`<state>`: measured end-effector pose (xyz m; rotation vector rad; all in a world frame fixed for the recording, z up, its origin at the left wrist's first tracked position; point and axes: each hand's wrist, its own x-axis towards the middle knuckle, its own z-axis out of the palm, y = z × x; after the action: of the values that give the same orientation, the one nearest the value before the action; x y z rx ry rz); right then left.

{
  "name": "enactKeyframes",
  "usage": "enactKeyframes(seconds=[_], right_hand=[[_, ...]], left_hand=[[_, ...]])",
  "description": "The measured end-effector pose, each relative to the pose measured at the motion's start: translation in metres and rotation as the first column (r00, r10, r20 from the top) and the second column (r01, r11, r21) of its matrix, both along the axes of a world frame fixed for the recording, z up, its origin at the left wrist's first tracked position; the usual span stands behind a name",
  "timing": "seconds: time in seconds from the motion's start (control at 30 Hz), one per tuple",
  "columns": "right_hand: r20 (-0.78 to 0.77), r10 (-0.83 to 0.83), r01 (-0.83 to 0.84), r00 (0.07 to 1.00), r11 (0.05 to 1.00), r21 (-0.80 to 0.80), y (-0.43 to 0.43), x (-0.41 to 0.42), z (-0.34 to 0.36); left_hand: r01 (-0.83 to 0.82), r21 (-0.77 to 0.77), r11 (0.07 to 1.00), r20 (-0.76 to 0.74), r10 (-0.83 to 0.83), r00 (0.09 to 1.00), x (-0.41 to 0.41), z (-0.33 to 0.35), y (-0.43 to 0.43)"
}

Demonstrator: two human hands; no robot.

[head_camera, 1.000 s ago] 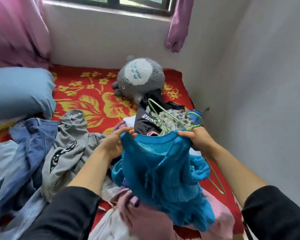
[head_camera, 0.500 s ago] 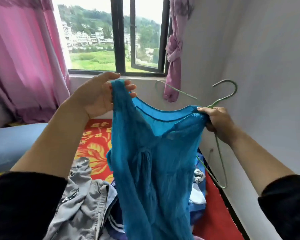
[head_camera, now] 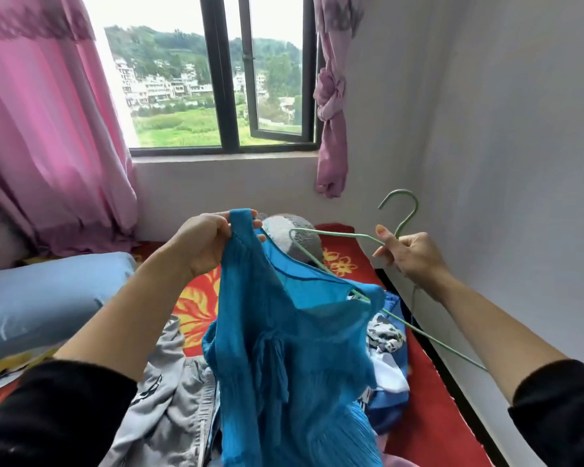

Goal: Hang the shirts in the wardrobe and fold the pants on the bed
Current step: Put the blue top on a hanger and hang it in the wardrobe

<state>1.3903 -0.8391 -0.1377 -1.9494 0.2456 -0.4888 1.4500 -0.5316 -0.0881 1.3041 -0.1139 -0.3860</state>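
Turquoise, crinkled and thin: one blue shirt [head_camera: 294,348], sleeveless with a wide scooped neck, hangs in mid-air over the bed in the single head view. Two hands are up. The left hand [head_camera: 209,244] pinches one shoulder strap between thumb and curled fingers and holds it high. The right hand [head_camera: 408,251] grips one hanger [head_camera: 407,220] at its neck just under the hook, fingers curled round the wire, forefinger sticking up. The hanger is thin green wire, triangular, tilted; one arm runs in through the neckline and catches the shirt's other shoulder, while the opposite arm pokes out free to the right. Black sleeves are pushed up both forearms. Below lie one bed cover [head_camera: 429,416], red with yellow flowers, one smooth pale-blue pillow [head_camera: 48,298] at left and one round grey plush toy [head_camera: 284,227] partly hidden behind the shirt. A rumpled grey garment [head_camera: 172,392] lies at lower left, with more blue and white cloth [head_camera: 391,399] heaped at right, too jumbled to count. Two pink curtains [head_camera: 48,129] flank one dark-framed window [head_camera: 226,96], the right one knotted.
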Motion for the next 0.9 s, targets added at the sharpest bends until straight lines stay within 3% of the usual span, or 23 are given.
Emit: enactKeyframes(seconds=[0.1,0.27,0.43,0.67,0.77,0.9], right_hand=[[0.09,-0.075,0.07,0.993,0.996,0.055,-0.008,-0.004,0.0],[0.079,-0.065,0.056,0.995,0.992,0.11,-0.016,-0.009,-0.007],[0.054,0.02,-0.023,0.998,0.998,0.057,-0.017,-0.007,-0.018],[0.048,0.144,-0.146,0.988,0.989,0.026,-0.007,0.001,-0.011],[0.085,0.13,-0.131,0.988,0.991,0.008,-0.006,0.007,-0.001],[0.091,0.137,-0.141,0.986,0.989,0.045,-0.015,0.013,0.002]], left_hand=[[-0.049,0.17,0.984,0.19,0.016,0.982,0.003,-0.013,0.002],[-0.136,0.329,0.934,0.412,-0.013,0.911,0.005,-0.03,0.01],[-0.158,0.434,0.887,0.508,-0.096,0.856,0.002,-0.039,0.018],[-0.166,0.711,0.683,0.531,-0.367,0.763,0.002,-0.04,0.029],[-0.252,0.708,0.66,0.575,-0.332,0.748,0.003,-0.041,0.038],[-0.266,0.608,0.748,0.609,-0.224,0.761,-0.001,-0.042,0.057]])
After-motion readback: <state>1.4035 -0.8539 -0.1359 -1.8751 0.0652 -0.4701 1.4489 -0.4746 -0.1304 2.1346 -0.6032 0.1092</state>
